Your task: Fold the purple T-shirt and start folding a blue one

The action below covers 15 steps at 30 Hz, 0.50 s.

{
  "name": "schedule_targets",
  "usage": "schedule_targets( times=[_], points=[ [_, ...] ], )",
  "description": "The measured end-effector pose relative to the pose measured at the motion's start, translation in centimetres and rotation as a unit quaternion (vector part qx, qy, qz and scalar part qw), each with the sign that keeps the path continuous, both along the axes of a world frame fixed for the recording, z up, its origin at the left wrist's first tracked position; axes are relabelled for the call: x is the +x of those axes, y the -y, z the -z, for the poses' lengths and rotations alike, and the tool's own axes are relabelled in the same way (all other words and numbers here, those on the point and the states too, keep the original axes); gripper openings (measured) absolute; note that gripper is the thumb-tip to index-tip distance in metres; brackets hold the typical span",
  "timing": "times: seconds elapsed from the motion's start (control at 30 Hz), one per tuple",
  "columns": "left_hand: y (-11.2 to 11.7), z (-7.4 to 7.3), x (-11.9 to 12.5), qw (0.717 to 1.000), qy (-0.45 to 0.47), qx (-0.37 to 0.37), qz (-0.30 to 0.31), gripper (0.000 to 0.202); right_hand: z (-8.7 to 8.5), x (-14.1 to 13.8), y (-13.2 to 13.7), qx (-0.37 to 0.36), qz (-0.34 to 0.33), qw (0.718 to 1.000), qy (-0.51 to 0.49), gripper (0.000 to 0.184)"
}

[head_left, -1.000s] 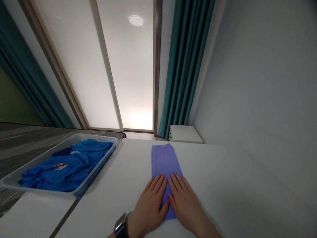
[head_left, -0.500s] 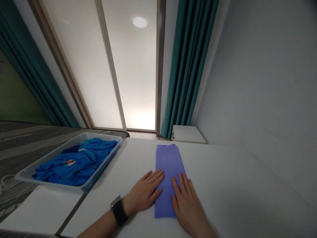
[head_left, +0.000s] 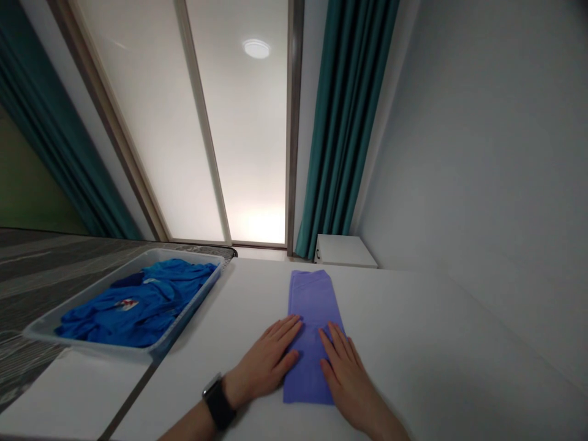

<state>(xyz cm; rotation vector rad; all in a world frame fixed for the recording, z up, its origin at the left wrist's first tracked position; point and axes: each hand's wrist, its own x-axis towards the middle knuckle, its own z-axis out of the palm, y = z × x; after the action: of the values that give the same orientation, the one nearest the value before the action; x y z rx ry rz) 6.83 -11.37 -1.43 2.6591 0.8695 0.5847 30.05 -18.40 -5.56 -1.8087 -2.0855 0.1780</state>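
A purple cloth (head_left: 313,300), folded into a long narrow strip, lies flat on the white table (head_left: 248,294). My left hand (head_left: 271,355) rests on its left edge with fingers stretched out, a dark watch on that wrist. Across from it, my right hand (head_left: 345,373) lies flat over the right edge, fingers extended and thumb apart. Both palms are down, and neither hand grips the fabric. What kind of garment it is, I cannot tell from the folded shape.
To the left stands a translucent plastic tub (head_left: 151,350) holding crumpled blue clothes (head_left: 138,306). Beyond the table's far edge is a small white cabinet (head_left: 346,251). A grey wall (head_left: 482,184) borders the right side. Teal curtains (head_left: 346,122) hang beside frosted sliding doors (head_left: 252,153).
Both hands stay flat on the purple cloth, with the right fingers shifted slightly. The cloth's near end sits a little further left. The whole view has moved slightly.
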Motion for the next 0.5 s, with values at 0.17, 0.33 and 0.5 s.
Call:
schedule_targets(
  times=[0.17,0.33,0.5],
  points=[
    [-2.2,0.4,-1.3,0.991,0.101,-0.02,-0.083,0.041,-2.2,4.5,-2.1,0.015,0.068,0.99,-0.12,0.049],
    [-2.7,-0.3,-1.5,0.989,0.095,-0.049,-0.1,0.034,-4.7,5.2,-4.0,-0.06,0.046,0.991,-0.112,0.045],
    [-2.3,-0.9,-1.1,0.993,0.076,-0.05,-0.074,0.032,-3.6,3.6,-4.3,-0.035,0.059,0.998,-0.001,0.043]
  ],
)
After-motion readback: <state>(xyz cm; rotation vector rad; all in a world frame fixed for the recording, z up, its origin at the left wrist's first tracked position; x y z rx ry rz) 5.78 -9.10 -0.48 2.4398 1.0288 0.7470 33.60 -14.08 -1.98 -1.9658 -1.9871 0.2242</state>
